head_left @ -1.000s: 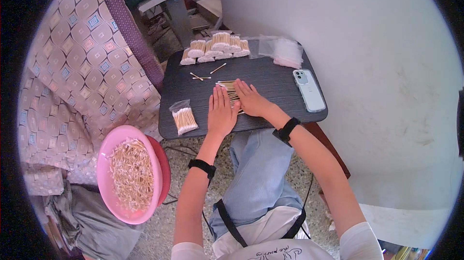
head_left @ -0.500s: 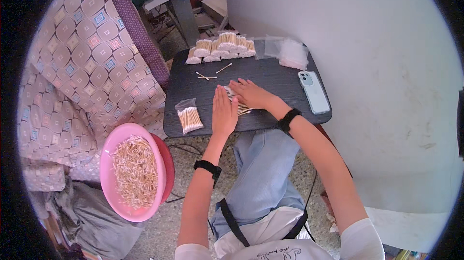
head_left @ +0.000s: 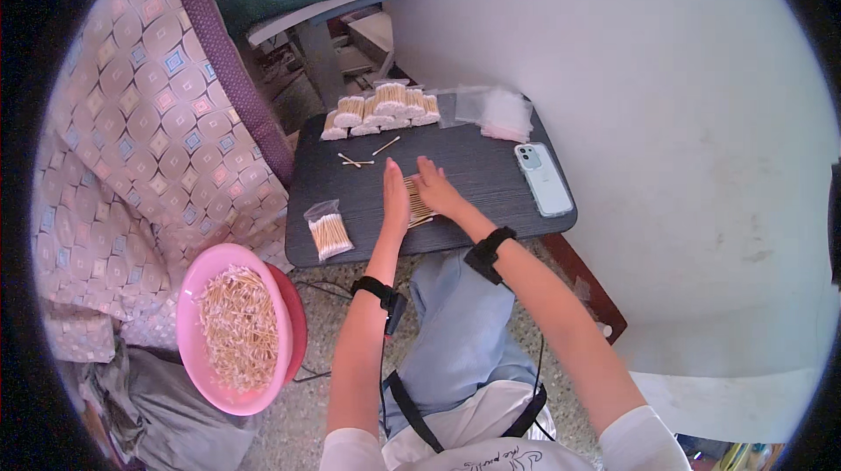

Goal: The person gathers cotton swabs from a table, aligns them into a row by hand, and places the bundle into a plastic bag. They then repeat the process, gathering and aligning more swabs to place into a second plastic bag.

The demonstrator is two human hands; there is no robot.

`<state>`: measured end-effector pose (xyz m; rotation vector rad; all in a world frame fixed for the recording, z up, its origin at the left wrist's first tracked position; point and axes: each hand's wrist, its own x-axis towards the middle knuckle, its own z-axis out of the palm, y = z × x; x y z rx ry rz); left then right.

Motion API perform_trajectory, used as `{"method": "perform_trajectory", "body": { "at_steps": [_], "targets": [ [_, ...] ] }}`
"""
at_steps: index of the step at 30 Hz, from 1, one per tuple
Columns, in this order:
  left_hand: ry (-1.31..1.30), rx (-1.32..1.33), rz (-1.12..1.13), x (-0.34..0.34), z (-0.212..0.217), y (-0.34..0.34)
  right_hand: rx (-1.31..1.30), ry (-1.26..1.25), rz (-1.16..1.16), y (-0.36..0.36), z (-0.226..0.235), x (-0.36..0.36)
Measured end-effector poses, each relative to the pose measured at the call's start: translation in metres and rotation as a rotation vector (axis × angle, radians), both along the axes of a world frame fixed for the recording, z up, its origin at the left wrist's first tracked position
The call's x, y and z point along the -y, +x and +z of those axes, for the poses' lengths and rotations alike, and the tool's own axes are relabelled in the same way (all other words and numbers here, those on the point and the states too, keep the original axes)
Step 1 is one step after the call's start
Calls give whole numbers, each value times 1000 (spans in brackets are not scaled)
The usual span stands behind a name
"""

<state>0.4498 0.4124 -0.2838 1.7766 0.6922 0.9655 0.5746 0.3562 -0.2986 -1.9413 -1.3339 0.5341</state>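
A row of cotton swabs (head_left: 418, 202) with pale sticks lies on the dark table between my hands. My left hand (head_left: 396, 199) stands on edge along the row's left side, fingers stretched out and together. Along the right side rests my right hand (head_left: 441, 193), its fingers also straight and the thumb side up. Both palms face inward at the swabs; neither hand grips. Parts of the swabs are hidden behind the hands. A clear bag of cotton swabs (head_left: 329, 235) lies left of my left hand. A few loose swabs (head_left: 356, 161) are farther back.
Several packed swab bags (head_left: 390, 101) are stacked at the table's far edge, beside empty clear bags (head_left: 504, 112). A phone (head_left: 545, 180) lies at the right. Left of the table stands a pink basin (head_left: 187, 331) full of loose swabs. A pale wall (head_left: 666, 164) borders the right.
My hands have turned from lying flatter over the swabs to standing on edge at both sides, so more of the row shows. The whole view has shifted slightly.
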Motion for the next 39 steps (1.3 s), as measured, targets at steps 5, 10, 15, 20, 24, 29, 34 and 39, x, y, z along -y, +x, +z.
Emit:
{"method": "perform_trajectory", "body": {
  "at_steps": [5, 10, 15, 20, 24, 29, 34, 39],
  "targets": [
    [-248, 194, -43, -4, -3, 7, -88, 63, 8, -7, 2, 6],
    [-499, 378, -48, -11, -15, 3, -508, 227, -35, 1, 4, 20],
    [-500, 362, -181, -11, -35, 22, -397, 264, -28, -10, 5, 14],
    [-452, 323, -131, -14, -46, -9, -393, 286, -19, -2, 8, 37],
    [-412, 302, -120, 3, -45, -28, -336, 179, -121, -16, 4, 55],
    [-111, 100, -113, 23, -29, -26, -301, 231, -66, -40, -2, 43],
    [188, -102, -95, 36, -13, -37, -187, 304, -9, -26, 2, 68],
    [652, -562, -186, 51, -10, -60, 505, 86, 237, -41, 8, 101]
  ]
}}
